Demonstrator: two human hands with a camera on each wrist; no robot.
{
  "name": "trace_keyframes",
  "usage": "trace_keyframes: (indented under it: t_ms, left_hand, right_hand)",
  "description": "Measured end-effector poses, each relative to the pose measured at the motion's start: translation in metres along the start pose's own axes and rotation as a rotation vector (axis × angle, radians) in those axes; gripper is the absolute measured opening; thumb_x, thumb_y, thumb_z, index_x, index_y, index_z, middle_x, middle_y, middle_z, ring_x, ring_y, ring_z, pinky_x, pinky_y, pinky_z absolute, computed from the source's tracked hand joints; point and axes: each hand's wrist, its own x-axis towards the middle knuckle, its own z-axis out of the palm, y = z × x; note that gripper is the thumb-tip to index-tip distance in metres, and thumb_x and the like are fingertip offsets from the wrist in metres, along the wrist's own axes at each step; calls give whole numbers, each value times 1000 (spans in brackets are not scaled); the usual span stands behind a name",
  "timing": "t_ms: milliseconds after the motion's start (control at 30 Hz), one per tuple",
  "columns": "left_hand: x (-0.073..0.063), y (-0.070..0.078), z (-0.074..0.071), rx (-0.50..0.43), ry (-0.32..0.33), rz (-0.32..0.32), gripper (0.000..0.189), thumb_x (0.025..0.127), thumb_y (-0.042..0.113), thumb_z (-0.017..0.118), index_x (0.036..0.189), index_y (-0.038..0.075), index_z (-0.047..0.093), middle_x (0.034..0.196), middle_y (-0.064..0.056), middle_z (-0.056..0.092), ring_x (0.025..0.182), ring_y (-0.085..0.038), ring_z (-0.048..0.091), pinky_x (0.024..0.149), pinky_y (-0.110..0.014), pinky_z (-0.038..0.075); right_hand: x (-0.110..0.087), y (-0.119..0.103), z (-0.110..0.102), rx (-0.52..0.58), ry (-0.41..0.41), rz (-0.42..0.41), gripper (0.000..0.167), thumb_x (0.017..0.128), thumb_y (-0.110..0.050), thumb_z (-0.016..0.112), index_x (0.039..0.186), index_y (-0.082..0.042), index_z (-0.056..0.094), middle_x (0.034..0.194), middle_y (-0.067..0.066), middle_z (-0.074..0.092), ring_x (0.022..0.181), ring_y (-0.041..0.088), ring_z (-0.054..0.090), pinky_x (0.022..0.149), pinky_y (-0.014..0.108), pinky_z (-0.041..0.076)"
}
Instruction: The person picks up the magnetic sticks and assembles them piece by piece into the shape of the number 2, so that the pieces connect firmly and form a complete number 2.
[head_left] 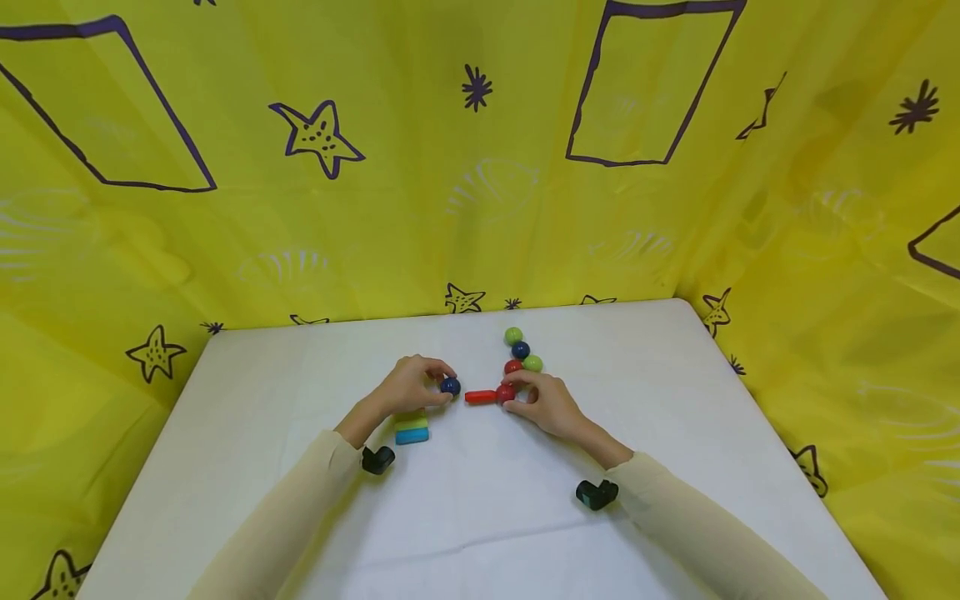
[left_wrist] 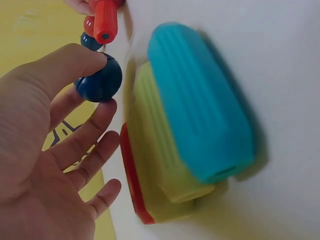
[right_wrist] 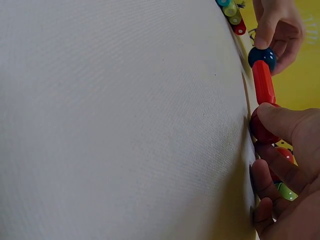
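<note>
Between thumb and fingertips my left hand (head_left: 412, 384) pinches a dark blue ball (head_left: 450, 386), seen close up in the left wrist view. My right hand (head_left: 551, 404) pinches a red ball (head_left: 506, 394), from which a red rod (head_left: 480, 397) sticks out leftward. In the head view a small gap separates the rod's free end from the blue ball. Beside the left hand lies a row of ridged rods: a light blue rod (left_wrist: 197, 100), yellowish rods (left_wrist: 165, 140) and a red rod (left_wrist: 134, 175) at the far side.
Beyond the right hand stand another red ball (head_left: 513, 367), two green balls (head_left: 532, 363) and a second dark blue ball (head_left: 521, 350), close together. The white table (head_left: 480, 492) meets a yellow patterned curtain (head_left: 397, 217) at its back and sides.
</note>
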Motion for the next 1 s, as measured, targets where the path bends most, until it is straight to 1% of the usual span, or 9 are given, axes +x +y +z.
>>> trace_keyframes:
  t_ms: [133, 233, 400, 533, 667, 800, 1000]
  left_hand:
    - [-4, 2, 2, 17, -22, -7, 30, 87, 20, 83, 116, 13, 76, 93, 5, 68, 93, -18, 55, 88, -41, 46]
    - [-5, 4, 2, 25, -33, 9, 30, 87, 21, 83, 115, 12, 77, 91, 6, 69, 91, -17, 56, 87, -40, 45]
    - [-5, 6, 2, 35, -41, 32, 30, 87, 22, 83, 114, 11, 77, 91, 6, 69, 89, -15, 57, 86, -39, 47]
    - [-5, 8, 1, 29, -48, 29, 29, 87, 21, 83, 113, 11, 77, 91, 5, 70, 88, -15, 58, 87, -39, 48]
    - [-4, 7, 4, 29, -59, 38, 28, 87, 22, 84, 112, 12, 78, 90, 6, 69, 87, -14, 58, 85, -36, 49]
    - [-2, 5, 7, 24, -67, 26, 28, 87, 23, 83, 113, 13, 78, 90, 6, 68, 86, -14, 57, 83, -33, 50]
    - [-2, 3, 8, 9, -65, 14, 29, 88, 22, 83, 115, 11, 77, 92, 5, 69, 87, -15, 58, 83, -33, 51]
  right_hand:
    - [0, -1, 0, -1, -2, 2, 36, 87, -17, 84, 121, -14, 73, 103, 2, 70, 68, 14, 51, 62, 25, 42]
    - [0, -1, 0, 3, 2, -2, 36, 87, -17, 84, 120, -14, 73, 102, 2, 70, 67, 14, 51, 61, 25, 42]
    - [0, -1, 0, 3, 10, -7, 36, 86, -17, 85, 120, -15, 73, 102, 2, 70, 67, 14, 51, 61, 25, 42]
    - [1, 0, 0, 5, 7, -9, 36, 87, -17, 84, 120, -15, 73, 102, 2, 71, 68, 14, 51, 62, 25, 42]
    - [0, -1, 0, 7, 4, -7, 36, 87, -17, 84, 121, -15, 73, 103, 1, 71, 69, 14, 52, 62, 25, 43]
    - [0, -1, 0, 4, 1, -6, 36, 87, -18, 84, 121, -15, 73, 103, 1, 71, 69, 14, 51, 62, 25, 42]
    - [0, -1, 1, -1, 4, 0, 37, 87, -18, 85, 121, -15, 73, 102, 1, 70, 69, 14, 51, 62, 25, 41]
